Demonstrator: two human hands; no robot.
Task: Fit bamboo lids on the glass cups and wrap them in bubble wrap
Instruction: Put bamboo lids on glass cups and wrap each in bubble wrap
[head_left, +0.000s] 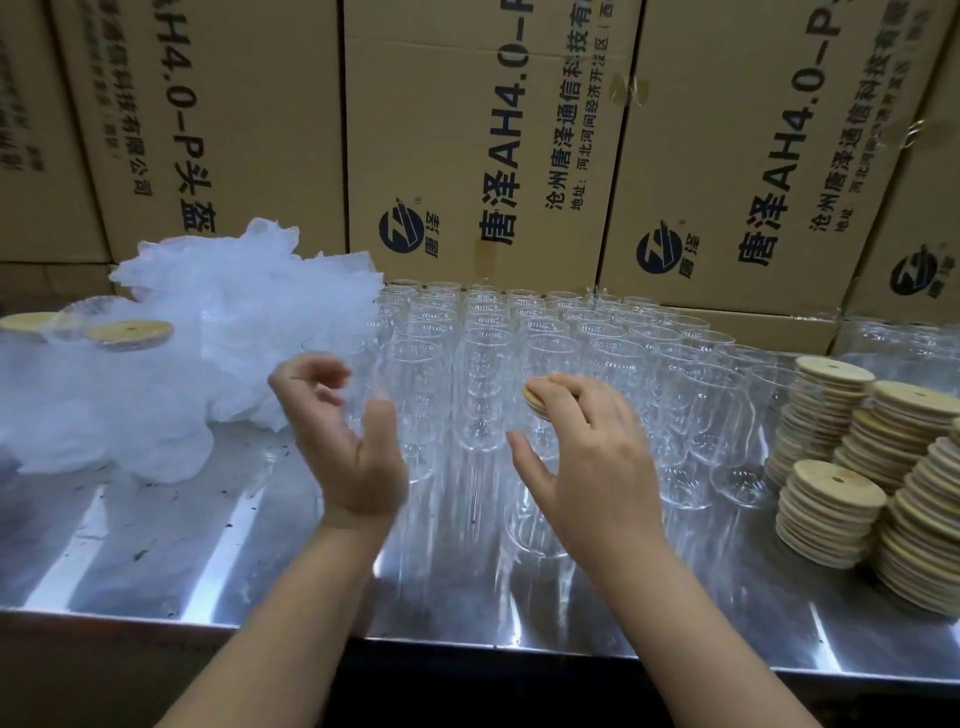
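Several clear glass cups (483, 358) stand in rows at the middle of a steel table (156, 540). My right hand (587, 457) holds a round bamboo lid (537, 397) under its fingers, above the front cups. My left hand (337, 436) hovers to the left of the cups, palm turned inward, fingers loosely curled and holding nothing. A heap of white bubble wrap (218, 343) lies at the left. Two lidded cups (130, 332) stand behind the wrap at the far left.
Tall stacks of bamboo lids (831, 509) stand on the table's right side. Printed cardboard boxes (467, 145) form a wall behind the table. More glass cups (898, 338) sit at the far right. The table's front edge runs just below my forearms.
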